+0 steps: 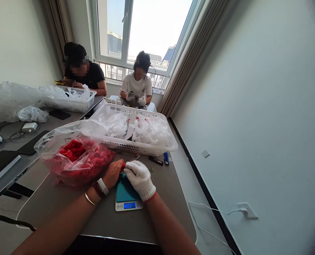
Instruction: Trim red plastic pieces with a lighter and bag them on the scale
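From my head camera I look down at my left hand (113, 173) and right hand (139, 179), drawn narrow together just above a digital kitchen scale (128, 202). Between their fingers they hold a small red plastic piece (124, 165). My right hand wears a white knit glove (141, 180) with a red cuff. My left hand is ungloved, with a white-strapped watch (103, 186), a dark beaded bracelet (98, 190) and a metal bangle (90, 199) on the wrist.

The scale has a teal weighing plate (124, 188) and a lit blue display (129, 205), though its digits and button labels are too small to read. Beside my left hand, a clear plastic bag (75, 152) bulges with more red pieces, and its handwritten marking is too blurred to read with certainty.

Beyond it on the grey worktop (160, 216), a white plastic basket (138, 148) holds clear bags, one with a label I cannot read. A blue lighter (166, 158) lies by the basket's corner. Farther off, a person in a white T-shirt (137, 85) works with gloved hands, and a person in a black T-shirt (88, 72) sits behind another white basket (72, 102).
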Motion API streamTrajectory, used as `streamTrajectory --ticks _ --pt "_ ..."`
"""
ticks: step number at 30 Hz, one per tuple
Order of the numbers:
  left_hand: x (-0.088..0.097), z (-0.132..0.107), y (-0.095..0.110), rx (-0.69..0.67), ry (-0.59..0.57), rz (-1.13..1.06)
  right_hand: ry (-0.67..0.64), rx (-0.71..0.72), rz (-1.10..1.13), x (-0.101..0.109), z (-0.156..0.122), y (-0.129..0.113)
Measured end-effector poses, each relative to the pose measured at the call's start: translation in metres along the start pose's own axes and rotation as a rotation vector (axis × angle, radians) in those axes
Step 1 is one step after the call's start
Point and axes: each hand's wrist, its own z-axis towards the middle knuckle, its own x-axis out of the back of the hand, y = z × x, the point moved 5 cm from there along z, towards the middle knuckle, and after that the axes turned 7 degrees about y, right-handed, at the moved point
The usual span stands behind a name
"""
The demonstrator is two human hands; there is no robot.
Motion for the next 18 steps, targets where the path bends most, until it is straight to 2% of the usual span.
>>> streamTrajectory --ticks 3,5,9,11,13,15,18 --pt "-0.001 0.000 0.001 -0.009 -0.031 0.015 -0.065 0.038 -0.052 0.000 0.001 0.002" --pt "0.000 0.000 0.004 -0.039 -0.021 0.051 -0.057 -0.006 0.014 0.002 0.002 0.006" --pt "0.000 0.001 0.011 -0.119 0.015 0.034 0.006 -0.271 0.351 0.000 -0.001 0.017" --pt "0.000 0.002 0.011 -0.139 0.031 0.025 0.006 -0.433 0.521 -0.006 -0.006 0.023" --pt "0.002 0.002 0.010 -0.137 0.045 0.043 0.000 -0.527 0.612 -0.012 -0.009 0.025" --pt "0.003 0.003 0.008 -0.120 0.050 0.086 0.013 -0.483 0.544 -0.010 -0.009 0.023" --pt "0.003 0.003 0.006 -0.111 0.036 0.140 -0.005 -0.189 0.214 -0.001 -0.002 0.012"
